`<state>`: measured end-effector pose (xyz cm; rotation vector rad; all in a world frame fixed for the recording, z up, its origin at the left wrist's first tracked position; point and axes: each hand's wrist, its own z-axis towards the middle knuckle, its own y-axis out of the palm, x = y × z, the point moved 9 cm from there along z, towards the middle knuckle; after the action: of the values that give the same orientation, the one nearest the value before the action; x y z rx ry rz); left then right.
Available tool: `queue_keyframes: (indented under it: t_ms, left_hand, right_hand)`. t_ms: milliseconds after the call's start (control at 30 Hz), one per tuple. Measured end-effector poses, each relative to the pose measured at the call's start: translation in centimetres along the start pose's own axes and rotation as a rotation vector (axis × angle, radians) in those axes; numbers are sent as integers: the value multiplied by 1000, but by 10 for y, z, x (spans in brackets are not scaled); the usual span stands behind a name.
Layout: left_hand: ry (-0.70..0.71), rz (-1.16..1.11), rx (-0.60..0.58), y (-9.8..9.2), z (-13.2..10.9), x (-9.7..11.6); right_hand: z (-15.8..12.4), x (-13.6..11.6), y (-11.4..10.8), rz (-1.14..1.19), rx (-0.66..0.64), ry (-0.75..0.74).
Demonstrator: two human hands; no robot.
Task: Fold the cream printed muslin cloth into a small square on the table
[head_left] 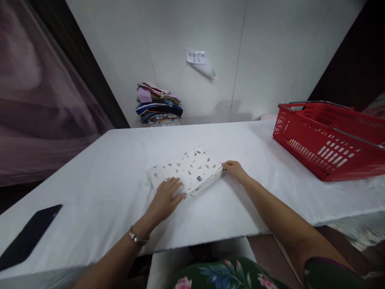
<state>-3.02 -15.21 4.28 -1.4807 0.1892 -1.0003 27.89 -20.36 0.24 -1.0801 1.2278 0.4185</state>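
A white cloth point(192, 168) with small dark printed motifs lies folded in several layers on the white-covered table. My left hand point(168, 196) rests on its near left part, palm down with the fingers spread. At the cloth's right corner, my right hand point(236, 170) pinches the layered edge between thumb and fingers. The folded edges show along the near right side of the cloth. What lies under my left palm is hidden.
A red plastic basket point(319, 140) with metal handles stands on the table point(105, 192) at the right. Behind the far edge is a stack of folded fabrics point(159, 104). A dark flat object point(30, 235) lies at the left. A paper note point(196, 57) hangs on the wall.
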Motion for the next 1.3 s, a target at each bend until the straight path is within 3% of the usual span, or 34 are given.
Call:
queue_keyframes:
  t_ms: [233,433,600,933,1133,1300]
  left_hand:
    - [150,111,47,17,-11,11]
    - [282,182,189,7,-17,22]
    - [282,139,256,2,-17,24]
    - [257,92,272,2,-16,23]
    - [264,107,261,2,-17,26]
    - [316,191,217,7,-18,33]
  right_hand:
    - [-2,3,-2,44,-17,-1]
    - [3,-3,-1,71,21,-63]
    - [3,-8,4,-6,15,-112]
    - [1,-35,7,-402,60,-350]
    - [2,-35,3,-354,99,-328]
    - [4,-21,2,-342,106,-232]
